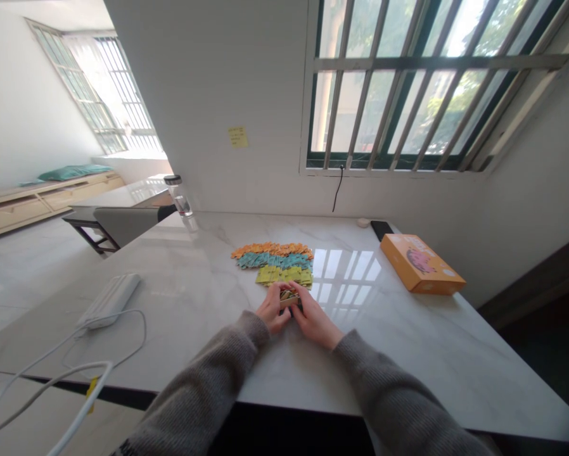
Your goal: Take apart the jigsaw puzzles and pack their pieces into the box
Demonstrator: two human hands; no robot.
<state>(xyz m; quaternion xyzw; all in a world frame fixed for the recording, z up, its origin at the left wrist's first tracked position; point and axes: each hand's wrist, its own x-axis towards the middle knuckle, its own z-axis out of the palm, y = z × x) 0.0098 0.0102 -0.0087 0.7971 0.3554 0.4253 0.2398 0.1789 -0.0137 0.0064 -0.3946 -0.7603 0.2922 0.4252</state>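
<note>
Near the middle of the table, my left hand (273, 308) and my right hand (313, 318) meet around a small bunch of thin, flat pieces (289, 299). Light tan edges show between the fingers, with dark parts among them; the exact kind is too small to make out. Both hands have their fingers curled against it from either side. Just beyond the fingertips lie rows of small flat pieces: yellow-green ones (279, 274) nearest, blue ones (272, 260) behind, and orange ones (270, 249) farthest back.
An orange box (422, 265) lies at the right, with a black phone (382, 230) and a small white round item (363, 223) behind it. At the left are a white power strip (111, 301) with cables and a clear bottle (180, 197). A wall with a barred window stands behind.
</note>
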